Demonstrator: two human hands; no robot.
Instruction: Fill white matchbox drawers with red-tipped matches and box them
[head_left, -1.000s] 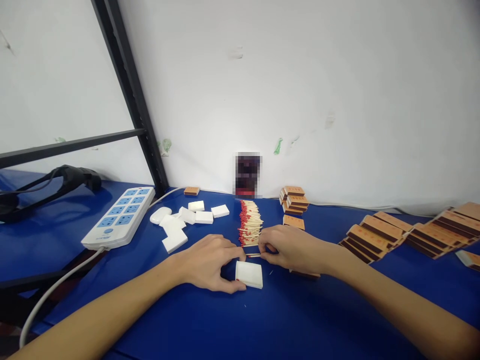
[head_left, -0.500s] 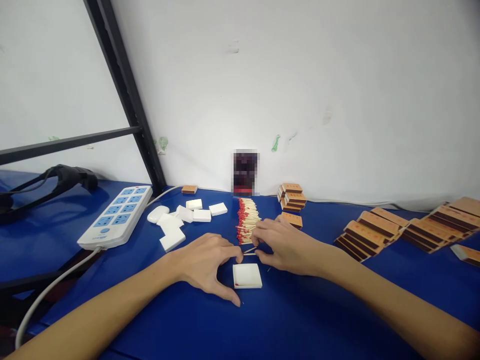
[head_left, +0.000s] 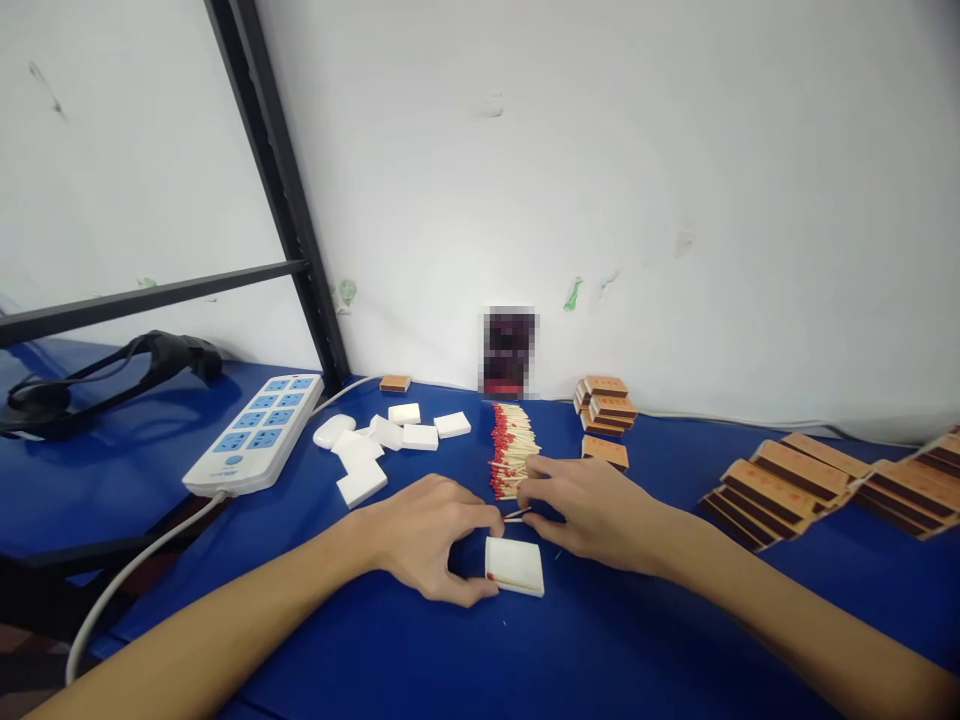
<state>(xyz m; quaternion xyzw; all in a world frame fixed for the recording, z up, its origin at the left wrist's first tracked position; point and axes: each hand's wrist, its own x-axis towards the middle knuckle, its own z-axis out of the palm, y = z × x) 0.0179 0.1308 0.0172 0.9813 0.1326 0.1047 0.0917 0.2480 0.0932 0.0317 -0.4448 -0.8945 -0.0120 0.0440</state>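
A white matchbox tray (head_left: 516, 566) lies on the blue table, with at least one red-headed match along its near side. My left hand (head_left: 442, 540) curves around the tray's left end, thumb at its near left corner and index fingertip by the loose matches beyond it. Those few matches (head_left: 516, 517) lie between my two hands. My right hand (head_left: 577, 505) pinches at their right ends, thumb and fingers close together. Behind it, a long pile of red-headed matches (head_left: 512, 450) stretches toward the wall, partly covered by my right fingers.
White trays (head_left: 362, 484) and a white rounded case (head_left: 334, 431) lie left of the pile. A power strip (head_left: 259, 430) is farther left. Stacked matchboxes (head_left: 609, 403) stand behind right; flat sleeves (head_left: 787, 480) overlap at far right. A black metal frame (head_left: 289, 180) rises at left.
The whole view has shifted, moving the scene slightly right in the picture. My left thumb has closed in on the tray's near left corner. My right hand stays at the loose matches.
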